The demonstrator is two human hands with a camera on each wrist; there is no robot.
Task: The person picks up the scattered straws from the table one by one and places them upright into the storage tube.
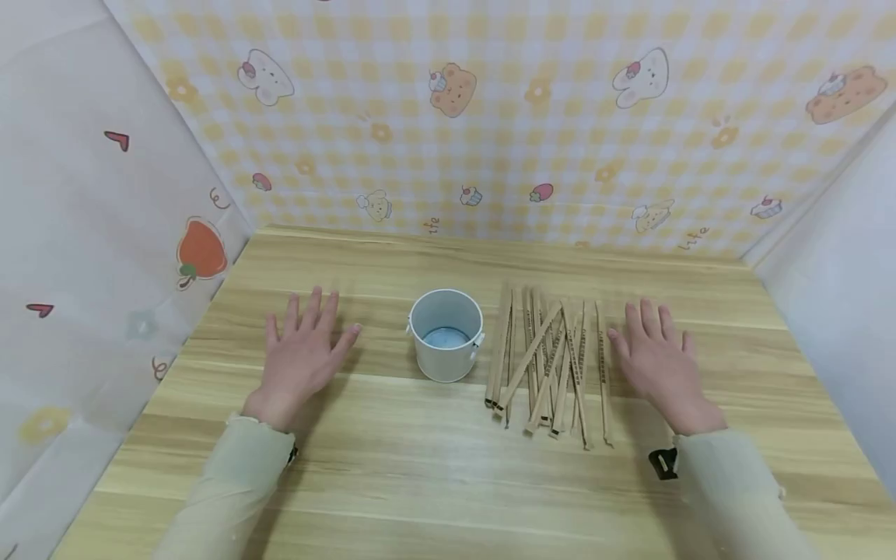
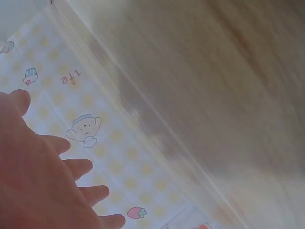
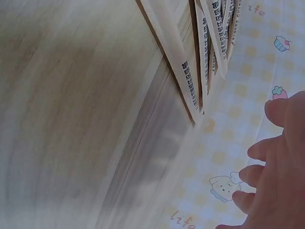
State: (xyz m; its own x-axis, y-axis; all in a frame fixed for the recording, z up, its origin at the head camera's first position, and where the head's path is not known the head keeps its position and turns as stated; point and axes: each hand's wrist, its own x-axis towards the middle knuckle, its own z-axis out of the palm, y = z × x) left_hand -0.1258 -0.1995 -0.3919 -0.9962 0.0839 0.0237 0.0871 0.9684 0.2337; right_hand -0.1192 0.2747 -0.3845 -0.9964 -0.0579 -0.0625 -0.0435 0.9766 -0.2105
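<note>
On the pale wooden table, both hands lie flat with fingers spread, holding nothing: left hand left of the small white metal bucket, right hand just beside the paper-wrapped wooden chopsticks

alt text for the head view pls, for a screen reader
Two open hands rest flat on a wooden table: the left hand to the left of a small white metal bucket, the right hand just right of a loose pile of paper-wrapped chopsticks. Cartoon-patterned panels wall in the table.
</note>
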